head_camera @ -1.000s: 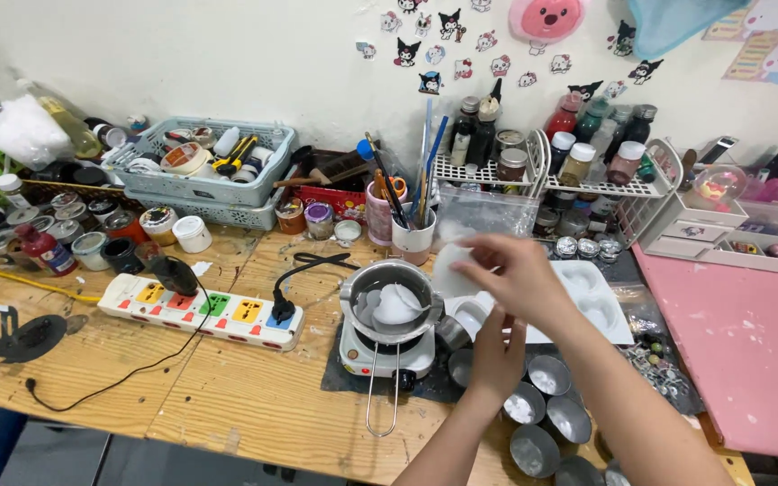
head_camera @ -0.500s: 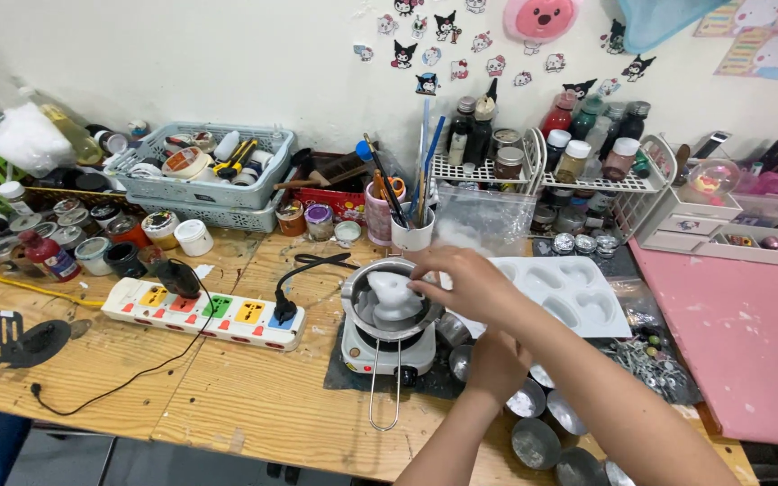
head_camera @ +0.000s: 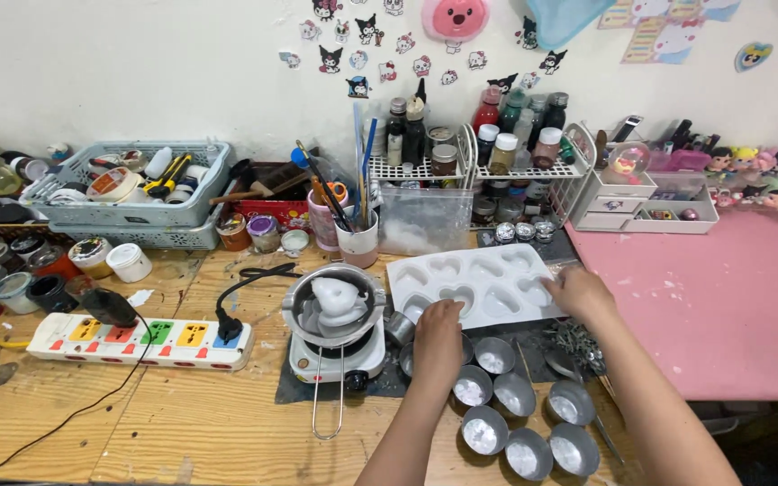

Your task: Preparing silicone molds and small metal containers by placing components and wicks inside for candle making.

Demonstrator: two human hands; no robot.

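My left hand (head_camera: 438, 328) and right hand (head_camera: 578, 292) pinch the white heart-cavity silicone mould (head_camera: 474, 286) by its near edge, fingers clamped; probably light, floppy, slippery.

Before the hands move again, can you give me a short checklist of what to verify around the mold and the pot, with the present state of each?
1. Left hand on the near edge of the white heart mold: ok.
2. Right hand at the mold's right corner: ok.
3. Mold cavities empty: cannot tell, all white.
4. White chunks sit inside the metal pot: ok, still solid lumps.
5. Pot rests centred on the small hot plate: ok.
6. Hot plate switched on: cannot tell.
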